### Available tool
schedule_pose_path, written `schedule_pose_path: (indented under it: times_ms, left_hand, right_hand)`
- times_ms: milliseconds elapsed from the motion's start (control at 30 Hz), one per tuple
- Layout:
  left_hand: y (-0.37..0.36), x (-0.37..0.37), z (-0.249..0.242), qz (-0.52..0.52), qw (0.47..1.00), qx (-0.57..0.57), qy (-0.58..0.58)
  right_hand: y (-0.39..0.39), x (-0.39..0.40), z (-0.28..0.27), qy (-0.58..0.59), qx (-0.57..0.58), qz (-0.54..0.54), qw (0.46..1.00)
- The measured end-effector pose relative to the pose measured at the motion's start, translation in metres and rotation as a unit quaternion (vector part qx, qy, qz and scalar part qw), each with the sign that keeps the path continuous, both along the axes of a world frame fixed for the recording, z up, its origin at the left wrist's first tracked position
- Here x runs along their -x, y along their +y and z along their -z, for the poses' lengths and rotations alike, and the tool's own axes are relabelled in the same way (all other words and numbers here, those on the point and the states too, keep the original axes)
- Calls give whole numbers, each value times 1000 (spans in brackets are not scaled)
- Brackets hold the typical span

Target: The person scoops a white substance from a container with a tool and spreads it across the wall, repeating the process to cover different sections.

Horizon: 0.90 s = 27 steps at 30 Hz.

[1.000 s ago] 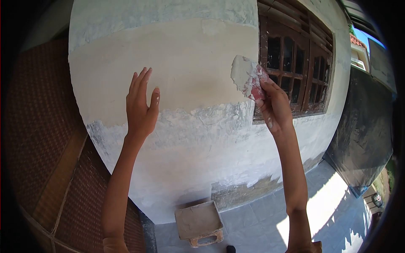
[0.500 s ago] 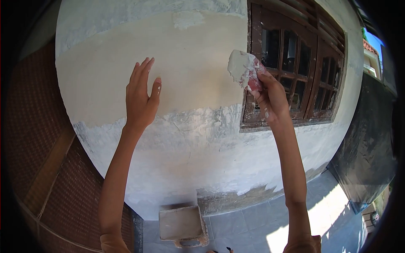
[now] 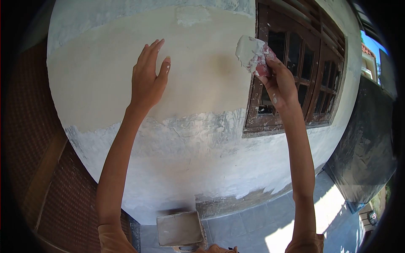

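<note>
My right hand [image 3: 282,86] grips a red putty scraper [image 3: 252,54], its blade thickly coated with whitish putty. The scraper is raised beside the left edge of the window frame, overlapping it in this view. My left hand [image 3: 148,80] is lifted in front of the wall [image 3: 198,88], fingers stretched out and thumb apart, with nothing in it. Specks of putty dot the thumb of that hand and the right wrist. A smooth beige coat covers the wall's middle band, with rougher white and grey patches above and below.
A brown wooden window [image 3: 297,63] with small glass panes is set in the wall at right. On the grey tiled floor [image 3: 253,217] stands a rectangular tub [image 3: 179,230] of putty. A woven brown panel [image 3: 69,202] borders the left; a dark sheet [image 3: 358,147] hangs at right.
Both hands have shifted up and to the right in view, the scraper still in my right hand. The window and tub appear slightly displaced as the camera moved.
</note>
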<state>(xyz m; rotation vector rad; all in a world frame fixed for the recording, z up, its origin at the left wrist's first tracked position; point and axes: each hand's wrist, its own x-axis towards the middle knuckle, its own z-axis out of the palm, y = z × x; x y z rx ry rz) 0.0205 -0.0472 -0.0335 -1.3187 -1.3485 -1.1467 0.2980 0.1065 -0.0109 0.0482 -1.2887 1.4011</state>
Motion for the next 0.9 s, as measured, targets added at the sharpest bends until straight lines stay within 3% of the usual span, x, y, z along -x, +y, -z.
schedule_pose_path:
  times_ms: [100,300,367,433,533,667,733,767,833,900]
  left_hand:
    - [2,14,-1,1,1000,0,12]
    - [19,30,5,3,1000,6,4]
    - [28,31,4,-5,1000,4,2]
    - [38,29,4,-15,1000,5,0]
    - [51,25,-9,-35,999,23,5]
    - [74,15,-29,-41,999,1,25]
    - [84,9,-37,-46,998,-11,29]
    - [89,6,-40,-53,998,-18,39]
    - [99,1,-44,-65,996,-29,49]
    - [106,-4,-46,-80,994,-42,59]
  right_hand:
    - [-6,14,-2,23,2,10,1000]
    - [23,26,-1,-22,-28,132,991]
    - [41,34,-11,14,-131,170,977]
    - [61,45,-26,19,-143,217,965]
    - [81,64,-49,88,-322,482,810]
    - [97,81,-75,45,-419,493,761]
    - [119,98,-88,143,-567,470,661]
    - [128,104,-89,148,-569,466,662]
    - [135,115,-93,139,-608,486,612]
    - [142,122,-93,138,-611,476,617]
